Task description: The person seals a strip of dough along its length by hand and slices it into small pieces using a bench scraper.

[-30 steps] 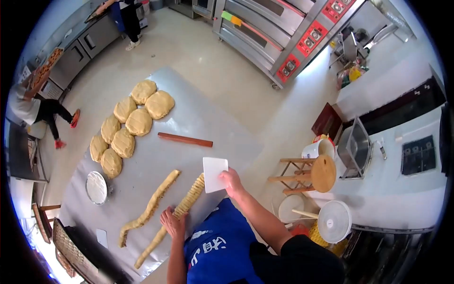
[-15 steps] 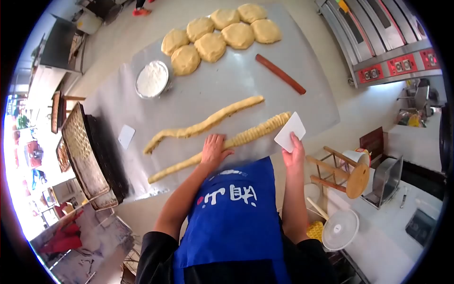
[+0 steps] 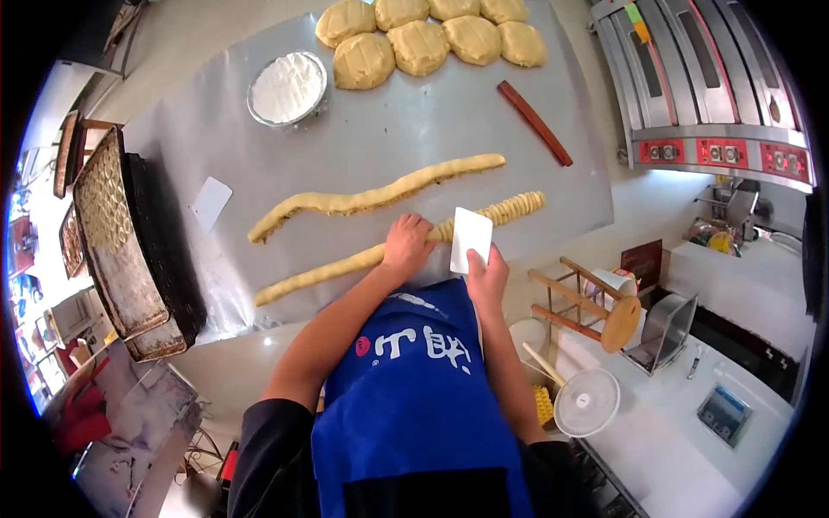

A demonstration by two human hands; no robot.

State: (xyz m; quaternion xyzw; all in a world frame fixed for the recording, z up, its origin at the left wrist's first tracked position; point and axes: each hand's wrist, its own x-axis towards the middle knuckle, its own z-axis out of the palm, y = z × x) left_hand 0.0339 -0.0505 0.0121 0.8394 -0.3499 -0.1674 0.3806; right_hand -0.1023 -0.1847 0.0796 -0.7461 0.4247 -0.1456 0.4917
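Observation:
My left hand (image 3: 408,246) rests over the near dough rope (image 3: 324,274), its fingers curved round it on the metal table (image 3: 345,138). Left of that hand the rope is smooth; to the right it is scored into many thin slices (image 3: 518,207). Gripped in my right hand (image 3: 489,278) is a white dough scraper (image 3: 471,240), held across the rope just right of my left hand. Whether its edge touches the dough is hard to see. A second dough rope (image 3: 371,197), uncut with a brownish seam, lies farther from me.
Several round dough pieces (image 3: 419,47) sit at the far edge. A bowl of flour (image 3: 287,89), another white scraper (image 3: 211,204) and a reddish-brown stick (image 3: 535,123) are on the table. Dark baking trays (image 3: 129,242) flank the left side. An upturned wooden stool (image 3: 596,306) is at right.
My right hand has brought the scraper leftward from the rope's right end to beside my left hand. My left hand's fingers are more curled. The camera view has shifted.

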